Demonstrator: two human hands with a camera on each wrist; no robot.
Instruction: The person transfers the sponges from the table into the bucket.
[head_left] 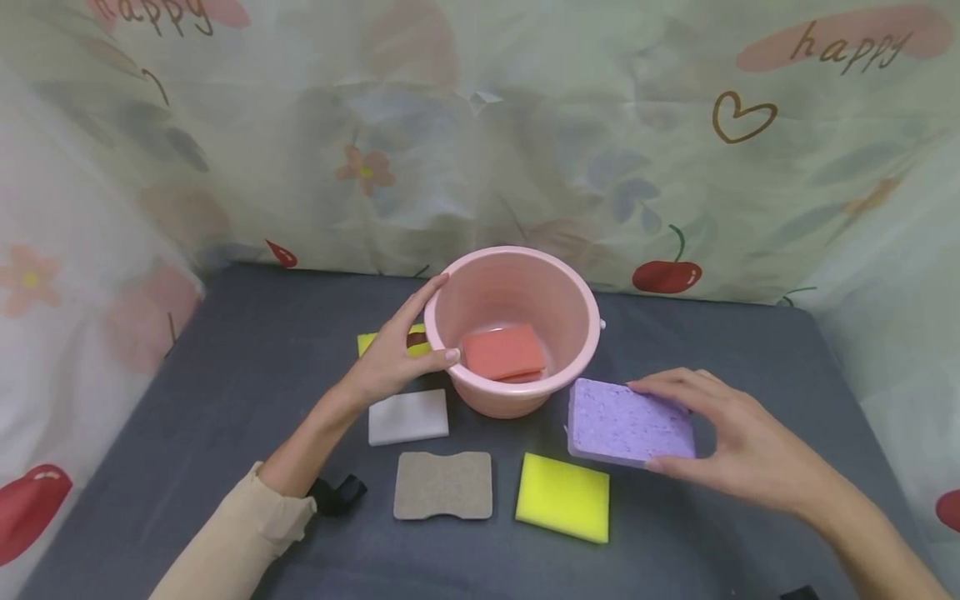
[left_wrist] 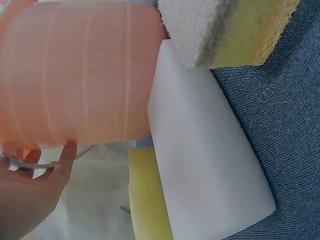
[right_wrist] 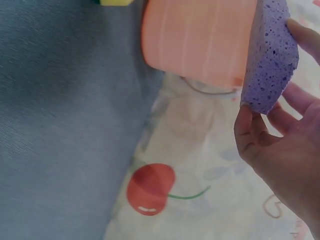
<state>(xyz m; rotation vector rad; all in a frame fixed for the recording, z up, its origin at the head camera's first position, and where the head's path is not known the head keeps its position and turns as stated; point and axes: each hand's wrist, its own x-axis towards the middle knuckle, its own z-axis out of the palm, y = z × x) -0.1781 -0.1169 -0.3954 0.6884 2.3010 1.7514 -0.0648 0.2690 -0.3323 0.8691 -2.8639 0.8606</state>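
A pink bucket [head_left: 501, 402] stands on the dark cloth, with a coral-red sponge [head_left: 504, 350] lying inside. My left hand [head_left: 390, 354] grips the bucket's left side, thumb at the rim; in the left wrist view its fingertips touch the wall near the thin handle [left_wrist: 35, 165]. Just right of the bucket, my right hand [head_left: 738, 442] holds a porous purple sponge [head_left: 630, 421] by its edges between thumb and fingers. The right wrist view shows that purple sponge [right_wrist: 272, 57] raised off the cloth, in front of the bucket wall [right_wrist: 200, 40].
Near the bucket lie a white sponge [head_left: 408, 417], a grey-brown sponge [head_left: 444, 486] with notched sides and a yellow sponge [head_left: 564, 498]. Another yellow piece [head_left: 366, 343] is partly hidden behind my left hand. A patterned curtain [head_left: 480, 167] surrounds the table [head_left: 712, 550].
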